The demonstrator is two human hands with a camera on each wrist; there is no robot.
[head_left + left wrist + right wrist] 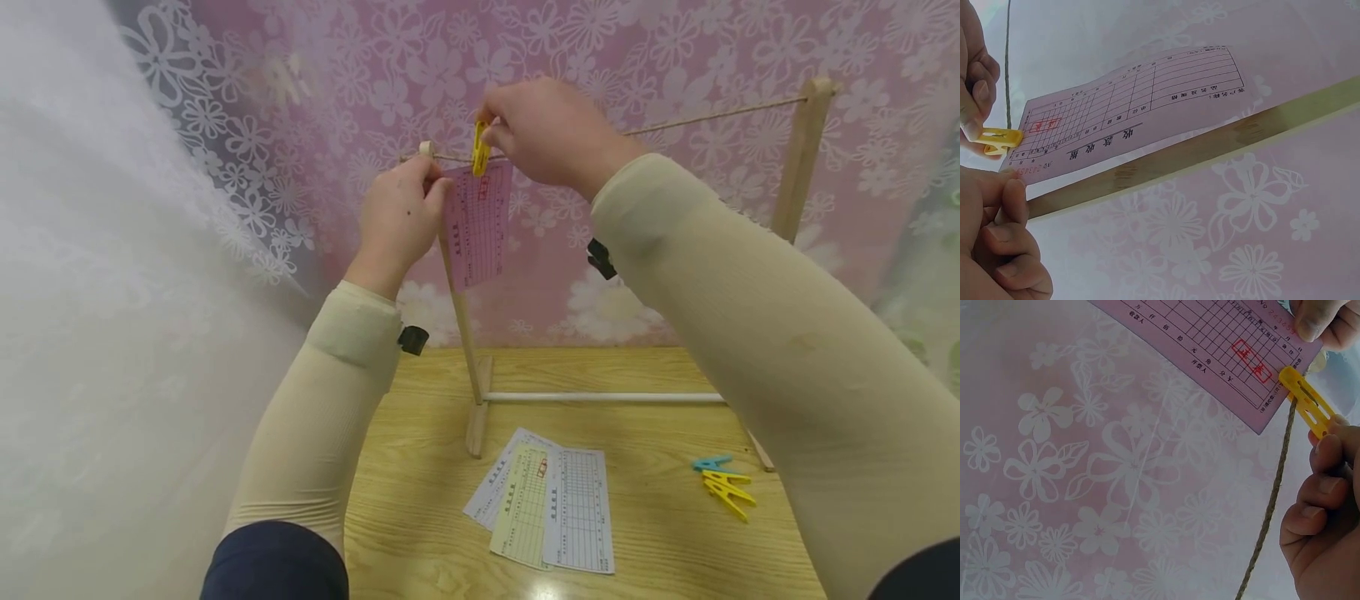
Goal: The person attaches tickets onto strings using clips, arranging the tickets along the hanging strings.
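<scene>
A pink receipt slip [477, 229] hangs at the rope [712, 118] near the left post of a wooden stand. My left hand [401, 212] pinches the slip's upper left corner between thumb and finger. With thumb and fingertips my right hand [551, 129] pinches the handle end of a yellow clothespin [480, 150]. In the right wrist view the nose of the clothespin [1297, 387] sits over the slip's top edge, where the rope meets it. A red stamp marks the slip [1129, 112] in the left wrist view.
On the wooden table lie overlapping slips: a white one [581, 512], a yellow one [519, 508] and another white one beneath. Further right are a blue clothespin [711, 462] and yellow clothespins [727, 492]. The stand has a right post [802, 167] and a white crossbar [600, 397].
</scene>
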